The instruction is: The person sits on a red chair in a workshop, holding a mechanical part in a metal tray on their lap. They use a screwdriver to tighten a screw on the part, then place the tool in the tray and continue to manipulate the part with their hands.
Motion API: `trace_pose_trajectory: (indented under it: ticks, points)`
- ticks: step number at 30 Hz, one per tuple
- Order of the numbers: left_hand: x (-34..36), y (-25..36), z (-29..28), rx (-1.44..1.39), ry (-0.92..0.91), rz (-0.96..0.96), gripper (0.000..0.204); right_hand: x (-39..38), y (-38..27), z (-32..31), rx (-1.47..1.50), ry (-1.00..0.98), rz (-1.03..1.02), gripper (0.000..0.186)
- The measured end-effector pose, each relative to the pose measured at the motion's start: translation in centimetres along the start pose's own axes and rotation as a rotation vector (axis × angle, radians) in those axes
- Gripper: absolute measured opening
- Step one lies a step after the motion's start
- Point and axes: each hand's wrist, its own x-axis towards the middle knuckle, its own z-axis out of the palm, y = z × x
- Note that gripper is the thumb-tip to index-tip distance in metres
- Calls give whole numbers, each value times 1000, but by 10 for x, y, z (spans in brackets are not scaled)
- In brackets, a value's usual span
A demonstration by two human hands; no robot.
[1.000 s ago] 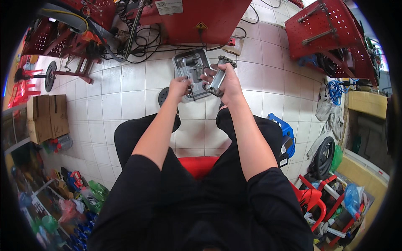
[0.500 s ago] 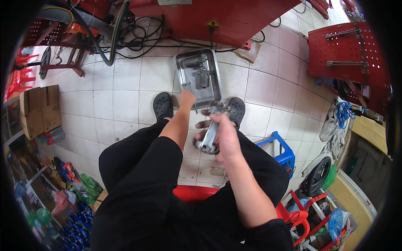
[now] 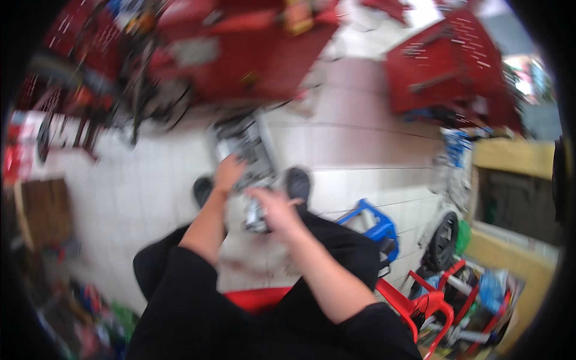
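My right hand [image 3: 276, 210] is closed around a grey cast-metal machine part [image 3: 255, 219], held above the floor between my knees. At the near left side of a shallow metal tray [image 3: 268, 146] is my left hand [image 3: 229, 173], its fingers smeared by motion. Whether anything is in that hand cannot be made out. Several dark grey metal parts [image 3: 241, 135] lie in the tray, blurred. The tray sits on the tiled floor just beyond my feet.
Red machine cabinets [image 3: 240, 60] with cables at their base stand beyond the tray. A blue plastic stool [image 3: 375, 225] is right of my knee. A red perforated panel [image 3: 450, 72] stands far right, a cardboard box [image 3: 45, 210] at the left, a black tyre [image 3: 444, 240] lower right.
The view has swung to the right and blurred, so the tray and hands appear further left and lower. My right hand still holds the metal part; my left hand stays by the tray.
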Motion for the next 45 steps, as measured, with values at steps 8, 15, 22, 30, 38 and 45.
trace_pose_trajectory:
  ticks: [8,15,22,30,38,45]
  points:
    - [-83,177,-94,-1019,-337,-208,55,-9,1,0,-86,-55,-323,34]
    - [-151,194,-117,-1312,-138,-216,48,-41,2,17,-147,-385,-76,53]
    - [-182,174,-129,-1487,-130,-362,53,-48,2,15,-425,-593,199,91]
    - [-125,101,-94,-1650,-269,-322,39,-45,16,19,-1424,104,-1343,89]
    - [-151,166,-110,-1357,-386,-319,45,-29,3,10,-1028,41,-1026,55]
    - [-134,161,-105,-661,-203,-308,73,8,-9,-13,-606,76,-591,33]
